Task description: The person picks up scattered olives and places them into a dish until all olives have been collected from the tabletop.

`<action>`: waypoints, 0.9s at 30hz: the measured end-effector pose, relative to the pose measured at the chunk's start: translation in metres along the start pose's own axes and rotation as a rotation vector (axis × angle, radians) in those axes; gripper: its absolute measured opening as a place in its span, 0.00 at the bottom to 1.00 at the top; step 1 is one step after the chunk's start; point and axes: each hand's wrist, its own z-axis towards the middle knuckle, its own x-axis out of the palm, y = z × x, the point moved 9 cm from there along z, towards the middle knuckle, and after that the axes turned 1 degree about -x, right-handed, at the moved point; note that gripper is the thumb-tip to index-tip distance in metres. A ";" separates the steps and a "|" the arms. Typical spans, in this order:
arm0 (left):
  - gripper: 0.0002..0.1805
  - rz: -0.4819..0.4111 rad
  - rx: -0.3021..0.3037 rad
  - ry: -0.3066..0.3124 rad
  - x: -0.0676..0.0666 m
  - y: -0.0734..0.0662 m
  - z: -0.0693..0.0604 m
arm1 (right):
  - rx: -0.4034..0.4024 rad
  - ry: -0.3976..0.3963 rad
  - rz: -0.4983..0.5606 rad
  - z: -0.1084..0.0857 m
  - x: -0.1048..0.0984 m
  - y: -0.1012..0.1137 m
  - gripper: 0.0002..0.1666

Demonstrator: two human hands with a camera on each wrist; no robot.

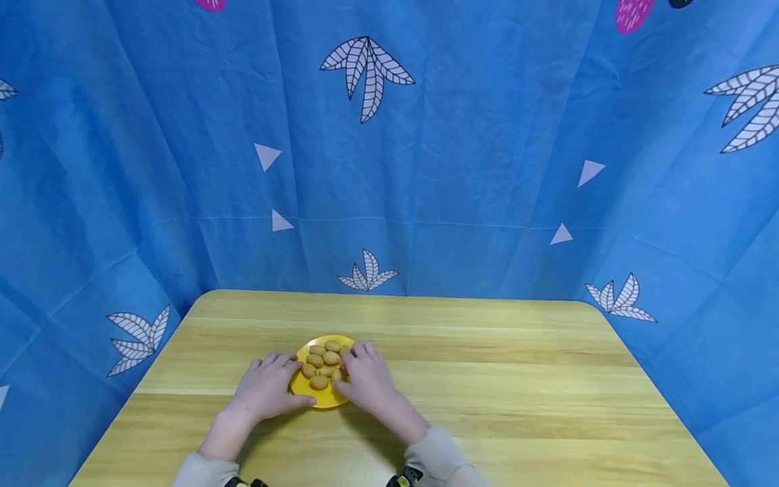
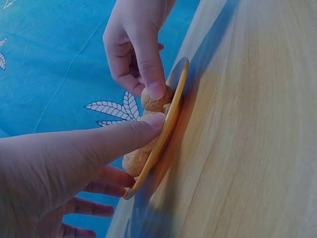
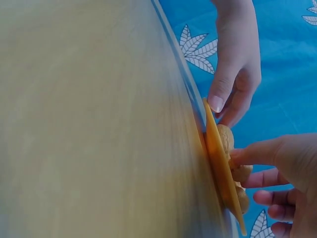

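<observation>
A round yellow plate [image 1: 328, 402] lies on the table, with several walnuts [image 1: 319, 382] on it. At the plate's left side is my left hand [image 1: 264, 392], its thumb along the near rim and its fingers spread at the left rim. The left wrist view shows that thumb fairly straight, and the fingers beyond it extended. My right hand [image 1: 368, 379] reaches in over the right side of the plate. Its thumb and fingers pinch a walnut [image 2: 152, 102] low at the plate; the fingertips behind it are partly hidden.
The pale wooden table [image 1: 517, 392] extends far to the right of the plate. Blue curtain [image 1: 462, 162] printed with white leaves hangs behind the table and along both sides. Dark wrist straps [image 1: 404, 477] show at the sleeves.
</observation>
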 end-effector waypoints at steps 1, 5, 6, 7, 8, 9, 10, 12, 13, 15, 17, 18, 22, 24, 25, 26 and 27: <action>0.46 0.002 0.001 -0.002 -0.001 0.000 0.000 | 0.000 -0.003 0.001 0.001 0.000 0.000 0.16; 0.46 0.004 0.001 -0.004 -0.002 0.000 0.001 | 0.006 -0.006 0.009 0.004 0.000 0.001 0.16; 0.46 0.002 0.000 -0.002 -0.002 0.000 0.001 | 0.008 -0.004 0.012 0.005 0.000 0.001 0.16; 0.46 0.001 -0.001 0.000 -0.001 0.000 0.002 | 0.010 -0.002 0.012 0.005 0.000 0.001 0.16; 0.47 -0.001 -0.004 0.004 -0.001 0.000 0.002 | 0.012 0.001 0.014 0.005 0.000 0.000 0.16; 0.47 -0.001 -0.006 0.007 0.000 0.000 0.002 | 0.016 0.004 0.015 0.006 0.001 0.000 0.16; 0.47 -0.002 -0.009 0.010 0.001 0.001 0.002 | 0.018 0.008 0.014 0.006 0.002 -0.001 0.16; 0.47 -0.004 -0.012 0.012 0.001 0.001 0.002 | 0.022 0.013 0.015 0.007 0.003 -0.001 0.16; 0.47 -0.004 -0.014 0.012 0.002 0.001 0.002 | 0.025 0.017 0.018 0.007 0.003 -0.001 0.16; 0.47 -0.003 -0.014 0.009 0.002 0.002 0.003 | 0.029 0.021 0.021 0.008 0.005 -0.001 0.17; 0.47 -0.002 -0.013 0.005 0.002 0.001 0.003 | 0.032 0.029 0.021 0.009 0.006 -0.001 0.17; 0.46 -0.001 -0.014 0.005 0.001 0.001 0.002 | 0.033 0.033 0.020 0.010 0.007 -0.001 0.17; 0.47 0.000 -0.012 0.007 0.001 0.001 0.002 | 0.035 0.048 0.016 0.012 0.009 -0.001 0.17; 0.47 0.000 -0.012 0.008 0.001 0.001 0.002 | 0.040 0.054 0.020 0.012 0.010 -0.001 0.18; 0.47 0.001 -0.010 0.008 0.001 0.001 0.001 | 0.042 0.055 0.022 0.012 0.010 -0.001 0.18; 0.47 0.001 -0.009 0.008 0.001 0.001 0.001 | 0.044 0.055 0.023 0.012 0.010 -0.001 0.18; 0.47 0.003 -0.008 0.008 0.000 0.001 0.001 | 0.046 0.058 0.021 0.013 0.010 -0.001 0.19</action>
